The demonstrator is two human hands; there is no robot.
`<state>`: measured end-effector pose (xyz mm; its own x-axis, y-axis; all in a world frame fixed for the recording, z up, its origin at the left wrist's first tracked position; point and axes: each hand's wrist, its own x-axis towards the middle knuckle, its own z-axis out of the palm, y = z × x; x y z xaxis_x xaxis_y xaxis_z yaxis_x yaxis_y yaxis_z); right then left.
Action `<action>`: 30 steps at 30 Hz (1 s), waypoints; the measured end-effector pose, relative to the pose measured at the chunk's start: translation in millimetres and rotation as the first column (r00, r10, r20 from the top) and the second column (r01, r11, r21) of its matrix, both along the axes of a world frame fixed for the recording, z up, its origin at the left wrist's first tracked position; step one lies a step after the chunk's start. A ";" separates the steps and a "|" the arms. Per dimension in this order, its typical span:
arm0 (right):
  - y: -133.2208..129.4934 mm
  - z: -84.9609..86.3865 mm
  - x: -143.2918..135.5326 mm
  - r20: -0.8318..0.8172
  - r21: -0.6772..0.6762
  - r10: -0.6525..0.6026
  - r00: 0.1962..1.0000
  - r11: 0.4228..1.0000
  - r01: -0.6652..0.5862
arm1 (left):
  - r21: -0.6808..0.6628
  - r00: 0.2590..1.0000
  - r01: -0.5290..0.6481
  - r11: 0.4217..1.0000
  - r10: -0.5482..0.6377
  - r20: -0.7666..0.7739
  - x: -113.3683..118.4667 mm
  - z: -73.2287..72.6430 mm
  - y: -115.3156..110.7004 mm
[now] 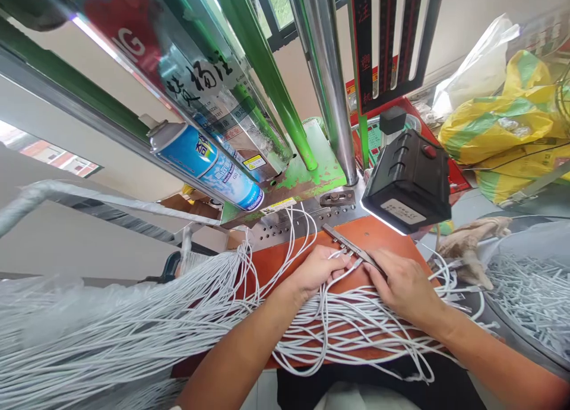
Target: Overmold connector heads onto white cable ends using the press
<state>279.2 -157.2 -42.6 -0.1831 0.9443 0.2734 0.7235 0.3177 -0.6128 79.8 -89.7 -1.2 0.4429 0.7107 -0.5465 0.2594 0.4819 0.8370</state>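
Observation:
A narrow metal mold bar (348, 244) lies slantwise above the orange board, with several small cable connectors along its near edge. My left hand (321, 266) is closed in a pinch on a white cable (342, 275) close to its plug (357, 264), at the bar's edge. The fingers of my right hand (403, 285) are wrapped round the right end of the bar. Below both hands, loose white cables (369, 321) spread across the board. A thick bundle of the same cables (146, 315) runs off to the left.
The green machine (307, 155) stands ahead, with a blue spray can (209, 167) on its base. A black box (409, 181) sits at the right of the orange board (285, 253). A bin of white plastic scraps (529, 297) is at far right, below yellow-green bags (512, 125).

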 end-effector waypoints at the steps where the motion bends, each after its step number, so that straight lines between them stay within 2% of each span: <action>1: -0.1 0.0 0.3 0.004 -0.001 0.028 1.000 1.000 -0.028 | -0.012 1.000 -0.013 1.000 0.013 0.000 0.0 -1.7 0.1; 3: -0.3 -0.2 0.6 -0.006 -0.009 0.051 0.999 0.999 -0.051 | -0.032 1.000 -0.001 1.000 0.001 0.013 -0.6 -4.2 -0.3; 6: -0.6 -1.3 0.5 -0.040 0.002 -0.039 0.998 0.999 0.040 | 0.041 1.000 0.006 0.999 -0.006 -0.004 -5.1 -5.3 -2.0; 9: -0.9 -1.8 0.3 -0.055 0.016 -0.111 0.992 0.994 0.112 | 0.185 0.989 -0.138 0.973 0.146 -0.034 -13.2 -4.8 -3.3; 12: -1.1 -1.7 0.9 -0.062 0.007 -0.089 0.994 0.996 0.090 | 0.104 0.970 -0.240 0.965 0.234 0.060 -20.6 -4.3 -3.4; 15: -1.0 -2.2 1.7 -0.066 0.008 -0.066 0.996 0.998 0.066 | 0.043 0.976 -0.211 0.977 0.207 0.073 -22.3 -4.8 -2.0; 24: 0.1 -2.5 1.6 -0.058 0.003 -0.006 0.998 1.000 0.006 | 0.091 0.992 -0.121 0.988 0.123 -0.015 -12.4 -6.4 5.7; 30: 2.3 0.7 7.6 -0.080 -0.026 0.104 0.991 0.994 -0.107 | 0.071 0.996 -0.094 0.993 0.094 0.005 -8.5 -5.4 5.8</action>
<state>286.8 -154.9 -41.9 -0.2610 0.9291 0.2621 0.6361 0.3698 -0.6772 71.3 -84.0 -6.7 0.3730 0.7863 -0.4926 0.2145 0.4434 0.8703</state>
